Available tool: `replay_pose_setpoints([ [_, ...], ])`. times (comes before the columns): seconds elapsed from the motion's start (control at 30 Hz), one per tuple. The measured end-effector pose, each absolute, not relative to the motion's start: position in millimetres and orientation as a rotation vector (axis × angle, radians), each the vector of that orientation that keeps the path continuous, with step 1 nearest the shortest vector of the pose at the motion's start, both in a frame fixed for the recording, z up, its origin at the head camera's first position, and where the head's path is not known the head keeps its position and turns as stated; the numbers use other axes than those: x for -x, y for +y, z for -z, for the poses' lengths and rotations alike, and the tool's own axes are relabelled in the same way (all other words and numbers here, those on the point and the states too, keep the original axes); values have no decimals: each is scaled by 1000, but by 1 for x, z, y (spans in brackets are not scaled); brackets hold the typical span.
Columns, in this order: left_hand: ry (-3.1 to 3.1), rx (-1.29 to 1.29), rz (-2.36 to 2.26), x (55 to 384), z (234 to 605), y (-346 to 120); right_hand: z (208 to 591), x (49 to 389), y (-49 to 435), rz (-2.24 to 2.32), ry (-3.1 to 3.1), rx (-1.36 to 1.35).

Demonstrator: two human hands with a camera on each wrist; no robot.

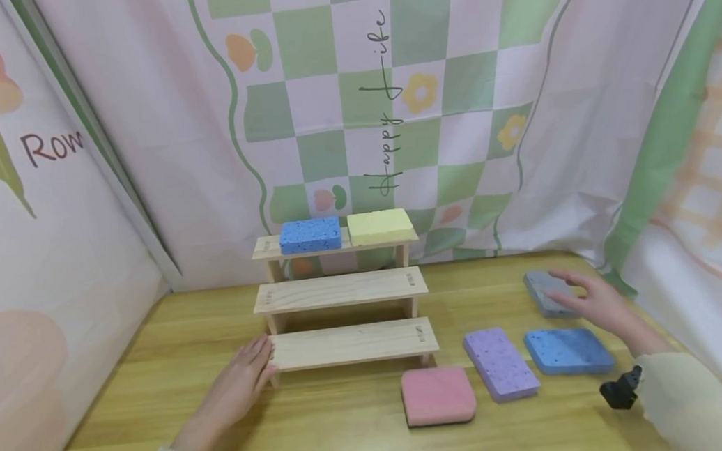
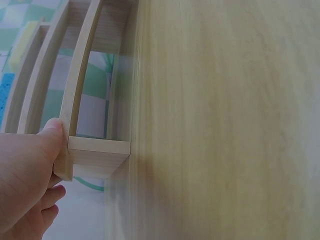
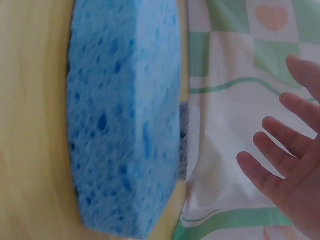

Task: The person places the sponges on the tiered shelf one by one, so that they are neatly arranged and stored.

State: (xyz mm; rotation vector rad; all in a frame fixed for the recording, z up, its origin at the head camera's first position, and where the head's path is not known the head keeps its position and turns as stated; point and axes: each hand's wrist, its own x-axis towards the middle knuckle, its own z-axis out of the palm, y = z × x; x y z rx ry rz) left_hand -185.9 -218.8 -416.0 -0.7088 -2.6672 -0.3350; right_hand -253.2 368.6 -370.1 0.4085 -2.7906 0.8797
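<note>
At its lowest step, my left hand [image 1: 241, 375] pinches the left end of a three-tier wooden stand [image 1: 350, 344]. The left wrist view shows the thumb on one face of the board [image 2: 80, 75] and fingers curled at the other. My right hand [image 1: 599, 304] hovers over a grey sponge [image 1: 538, 290] at the right, fingers spread. In the right wrist view that hand [image 3: 295, 145] holds nothing and stands apart from the sponges. A light blue sponge [image 1: 569, 351] lies just in front of the grey one.
A purple sponge [image 1: 500, 364] and a pink sponge with a dark underside [image 1: 438, 395] lie on the wooden table [image 1: 325, 437]. On the top step sit a blue sponge [image 1: 310, 235] and a yellow sponge [image 1: 380, 227]. Printed curtains [image 1: 158, 114] hang behind and at both sides.
</note>
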Motion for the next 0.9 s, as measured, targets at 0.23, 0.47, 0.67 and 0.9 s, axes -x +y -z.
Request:
replay_pose_setpoints([
  [0.23, -2678, 703, 342, 185, 415, -218, 378, 255, 378, -827, -2919, -325],
  [0.47, -2668, 714, 332, 186, 417, -219, 389, 258, 383, -779, -2946, -389],
  [0.67, -2660, 715, 338, 187, 418, -220, 397, 261, 383, -725, -2935, -459],
  [0.9, -2665, 704, 346, 187, 418, -220, 403, 263, 383, -705, -2935, -467],
])
